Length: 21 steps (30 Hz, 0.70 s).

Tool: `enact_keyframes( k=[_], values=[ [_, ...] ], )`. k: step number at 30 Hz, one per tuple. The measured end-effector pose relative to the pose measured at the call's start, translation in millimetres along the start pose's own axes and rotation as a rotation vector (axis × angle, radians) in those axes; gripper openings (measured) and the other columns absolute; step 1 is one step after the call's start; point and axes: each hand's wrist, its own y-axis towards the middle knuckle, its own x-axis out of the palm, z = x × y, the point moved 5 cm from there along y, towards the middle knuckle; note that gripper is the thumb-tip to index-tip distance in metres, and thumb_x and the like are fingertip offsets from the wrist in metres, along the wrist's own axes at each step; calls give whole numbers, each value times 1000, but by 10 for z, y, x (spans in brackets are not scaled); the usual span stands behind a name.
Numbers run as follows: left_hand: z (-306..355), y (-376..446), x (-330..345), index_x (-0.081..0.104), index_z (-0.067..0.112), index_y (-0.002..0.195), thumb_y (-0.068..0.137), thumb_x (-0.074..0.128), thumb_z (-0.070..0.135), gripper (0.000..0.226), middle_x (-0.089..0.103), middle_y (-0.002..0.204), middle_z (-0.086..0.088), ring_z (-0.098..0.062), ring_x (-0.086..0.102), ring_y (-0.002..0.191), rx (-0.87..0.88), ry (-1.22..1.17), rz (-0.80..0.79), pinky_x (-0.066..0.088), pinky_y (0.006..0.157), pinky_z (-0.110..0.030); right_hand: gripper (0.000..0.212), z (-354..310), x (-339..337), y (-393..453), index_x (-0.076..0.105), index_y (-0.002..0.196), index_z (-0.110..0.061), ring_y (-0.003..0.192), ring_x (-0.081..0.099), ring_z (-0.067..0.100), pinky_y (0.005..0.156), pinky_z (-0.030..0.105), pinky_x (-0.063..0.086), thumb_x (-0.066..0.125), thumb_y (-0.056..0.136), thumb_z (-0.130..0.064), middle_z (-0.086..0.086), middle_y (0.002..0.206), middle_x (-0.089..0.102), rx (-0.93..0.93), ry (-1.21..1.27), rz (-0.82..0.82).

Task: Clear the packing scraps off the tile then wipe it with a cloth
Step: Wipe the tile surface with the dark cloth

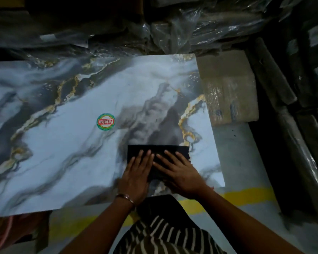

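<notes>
Your left hand [136,173] and right hand [178,171]: both flat, fingers spread, pressing the dark cloth [158,153] onto the marbled tile [72,143] near its right corner; round sticker [106,121] mid-tile.

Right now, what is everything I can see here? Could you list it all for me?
Tile: one, white and grey marbled with gold veins, lying flat across the middle.
Sticker: one, round, green and red, on the tile near its centre.
Cloth: one, black, folded, on the tile's near right part.
Cardboard piece: one, brown, partly plastic-wrapped, beside the tile's right edge.
Plastic wrapping: crumpled clear sheets, heaped beyond the tile's far edge.
Yellow floor line: one, along the grey floor near the tile's front edge.
Striped clothing: dark with white stripes, bottom centre.
Bracelet: one, metal, on the left wrist.
Left hand: flat, pressing on the cloth.
Right hand: flat, pressing on the cloth.
</notes>
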Motion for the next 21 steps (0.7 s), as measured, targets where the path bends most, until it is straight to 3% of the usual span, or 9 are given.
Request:
enact_keyframes(
  k=[4,8,12,21],
  values=[
    [304,-333,76,21,13,162,77,53,23,91,12,171,-2,-28,12,158,41,-29,-42,20,121,-47,67,-186,121,-459,3,164,-38,160,-2,21,126,50,18,38,107,-47,-9,173,2,46,-21,-32],
    [418,-374,74,21,14,162,76,52,18,92,11,171,-1,-27,12,158,22,-48,-63,21,121,-47,73,-157,191,-579,7,164,-38,160,1,20,124,50,25,47,104,-49,-8,173,5,86,-16,-61],
    [430,-289,44,21,14,162,78,42,18,87,11,171,-2,-27,12,158,29,-47,-45,20,122,-46,72,-27,176,-534,8,163,-40,160,0,19,126,48,21,47,103,-43,-10,173,4,69,-3,-58],
    [344,982,-181,29,12,159,84,40,22,77,20,169,-3,-28,19,156,41,14,-18,23,121,-48,72,1032,-57,71,8,163,-40,160,0,20,125,50,20,46,103,-45,-11,173,3,77,-1,16]
  ],
)
